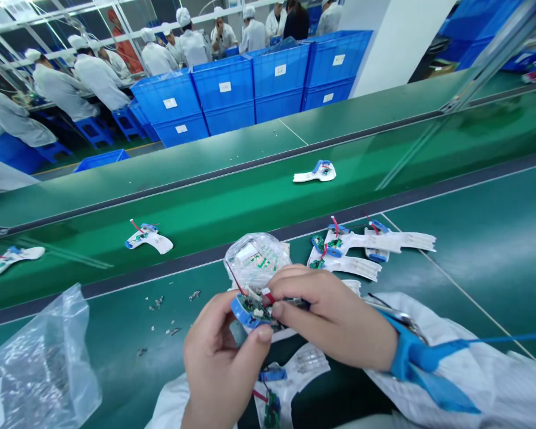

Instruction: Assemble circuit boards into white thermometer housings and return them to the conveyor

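Observation:
My left hand (218, 357) grips a small white and blue plastic part with a circuit board (252, 308) in it, thumb on its edge. My right hand (335, 316) is closed in a pinch on the same part, near a red wire (268, 296) on its top. A blue strap (411, 357) wraps my right wrist. Behind the hands lies a clear bag of small boards (256, 259). Below my hands lies another white part with a blue piece (290, 372).
Several finished white parts (370, 247) lie in a pile at the right. More parts ride the green belt: one (316, 173) far, one (148, 237) at the middle, one (11, 257) left. A crumpled clear bag (40, 363) lies left. Blue crates (250, 89) and people in white stand beyond.

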Demonstrator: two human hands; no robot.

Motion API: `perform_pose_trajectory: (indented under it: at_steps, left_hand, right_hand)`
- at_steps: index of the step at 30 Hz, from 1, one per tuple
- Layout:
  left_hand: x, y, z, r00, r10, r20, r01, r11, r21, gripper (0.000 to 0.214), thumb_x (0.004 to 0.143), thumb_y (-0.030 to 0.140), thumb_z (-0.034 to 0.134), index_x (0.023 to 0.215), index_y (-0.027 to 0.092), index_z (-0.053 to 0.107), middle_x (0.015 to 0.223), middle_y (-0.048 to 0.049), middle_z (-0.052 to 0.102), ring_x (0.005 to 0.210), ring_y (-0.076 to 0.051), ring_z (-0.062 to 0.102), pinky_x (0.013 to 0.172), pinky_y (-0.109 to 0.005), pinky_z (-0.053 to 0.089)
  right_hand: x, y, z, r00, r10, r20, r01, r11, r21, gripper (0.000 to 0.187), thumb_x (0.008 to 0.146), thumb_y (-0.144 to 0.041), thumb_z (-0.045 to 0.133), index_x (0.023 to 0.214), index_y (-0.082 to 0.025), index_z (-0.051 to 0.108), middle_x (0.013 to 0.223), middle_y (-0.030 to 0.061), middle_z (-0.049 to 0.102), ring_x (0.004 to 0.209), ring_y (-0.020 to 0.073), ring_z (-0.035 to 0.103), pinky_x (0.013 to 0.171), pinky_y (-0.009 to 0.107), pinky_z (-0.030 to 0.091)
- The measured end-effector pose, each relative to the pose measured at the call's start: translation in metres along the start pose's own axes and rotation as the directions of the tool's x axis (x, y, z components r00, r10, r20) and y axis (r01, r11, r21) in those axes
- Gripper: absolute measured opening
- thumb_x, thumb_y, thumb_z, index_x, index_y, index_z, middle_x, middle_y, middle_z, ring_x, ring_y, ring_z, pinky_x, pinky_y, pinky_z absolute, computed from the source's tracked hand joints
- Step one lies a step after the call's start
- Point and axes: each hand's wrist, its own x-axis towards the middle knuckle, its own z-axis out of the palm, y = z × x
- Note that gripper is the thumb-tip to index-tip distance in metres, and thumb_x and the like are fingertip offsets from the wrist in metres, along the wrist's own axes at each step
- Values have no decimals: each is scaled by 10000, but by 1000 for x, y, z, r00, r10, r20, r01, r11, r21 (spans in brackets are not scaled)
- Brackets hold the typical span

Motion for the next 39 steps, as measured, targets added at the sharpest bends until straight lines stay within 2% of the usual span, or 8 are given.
perform_pose_trajectory:
  at_steps: [4, 8, 12, 16, 21, 26, 33, 39]
  left_hand:
    - [-3, -4, 3, 996, 55, -67, -45, 989, 141, 169, 747, 275, 681, 907, 260, 629, 780, 33, 664, 684, -123, 599, 620, -200, 467]
    - [-2, -4, 8, 994, 109, -13, -105, 980, 167, 150, 768, 326, 640, 888, 242, 607, 814, 21, 648, 730, -153, 581, 685, -261, 443]
    - [-3, 0, 11, 998, -17, 63, 10, 995, 99, 159, 806, 306, 589, 958, 262, 602, 890, 17, 652, 800, -158, 586, 723, -263, 428]
    - [-7, -1, 9, 986, -162, -24, 160, 985, -68, 270, 857, 303, 547, 1124, 305, 509, 1033, 9, 647, 895, -155, 603, 783, -259, 450]
    - [-13, -7, -2, 992, 21, 126, -26, 999, 36, 425, 895, 318, 500, 1310, 319, 410, 1157, -4, 623, 980, -152, 598, 789, -205, 455]
    - [-14, -6, -12, 970, 102, 223, -131, 984, 122, 453, 910, 339, 468, 1352, 321, 372, 1275, 12, 561, 1096, -145, 554, 861, -164, 422]
    - [-5, 1, -16, 932, 155, 328, -201, 973, 113, 395, 919, 364, 427, 1302, 278, 389, 1104, -20, 632, 928, -147, 621, 800, -196, 463]
    - [-3, 1, -15, 905, 231, 358, -338, 902, 270, 393, 928, 379, 359, 1289, 225, 338, 1031, -73, 633, 781, -158, 643, 674, -236, 499]
  right_hand:
    - [1, -3, 12, 991, -15, -130, 8, 998, -56, 247, 871, -149, 478, 651, -162, 591, 685, 11, 620, 742, 139, 559, 739, 288, 407]
    - [2, -1, 20, 928, -94, -361, 37, 986, -162, 182, 860, -128, 486, 719, -173, 592, 741, 15, 636, 873, 171, 552, 842, 341, 357]
    - [1, -2, 19, 894, -117, -433, 82, 992, -99, 165, 859, -110, 473, 745, -174, 575, 731, 10, 623, 837, 151, 549, 804, 321, 358]
    - [2, -7, 7, 948, -174, -267, 176, 984, -17, 223, 854, -130, 468, 657, -167, 564, 575, -20, 528, 641, 115, 469, 730, 303, 342]
    - [10, -14, -6, 953, -297, -62, 289, 951, -108, 200, 792, -94, 473, 623, -155, 562, 541, -28, 493, 600, 103, 397, 704, 309, 297]
    - [12, -20, -10, 949, -309, 64, 316, 937, -152, 238, 773, -86, 425, 572, -148, 536, 521, -21, 482, 583, 103, 382, 683, 317, 281]
    - [10, -24, -18, 935, -302, 186, 337, 920, -202, 295, 769, -97, 401, 503, -143, 518, 486, -4, 473, 575, 113, 379, 658, 331, 272]
    - [10, -24, -16, 935, -292, 201, 332, 921, -205, 269, 748, -90, 404, 503, -142, 502, 481, -10, 449, 563, 109, 362, 652, 325, 277]
